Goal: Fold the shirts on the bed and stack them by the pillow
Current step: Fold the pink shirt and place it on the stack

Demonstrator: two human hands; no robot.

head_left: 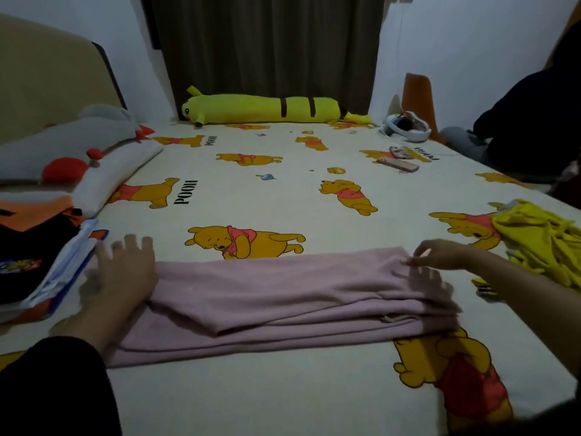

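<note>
Pale pink knit shirt: lower centre of the frame, lying across the cream bed sheet printed with yellow bears, folded lengthwise into a long band of several layers, edges stacked along its near side.

Left hand: lower left of the frame, fingers spread wide and straight, palm down on the left end of the pink shirt; blurred. Dark sleeve on the forearm.

Right hand: right of centre, fingers bent, tips meeting the right end of the pink shirt at its far edge; whether they pinch the cloth or only touch it cannot be told. Bare forearm runs to the lower right corner.

Stack of folded garments, black, orange and white-blue: left edge of the frame, just beside the left hand.

Grey plush pillow with red dots: upper left, beyond the stack, against a beige headboard.

Crumpled bright yellow garment: right edge, near the right forearm.

Long yellow plush toy with brown stripes: top centre, at the far edge of the bed below a dark brown curtain.

Person in dark clothing: upper right, seated on the bed edge.
</note>
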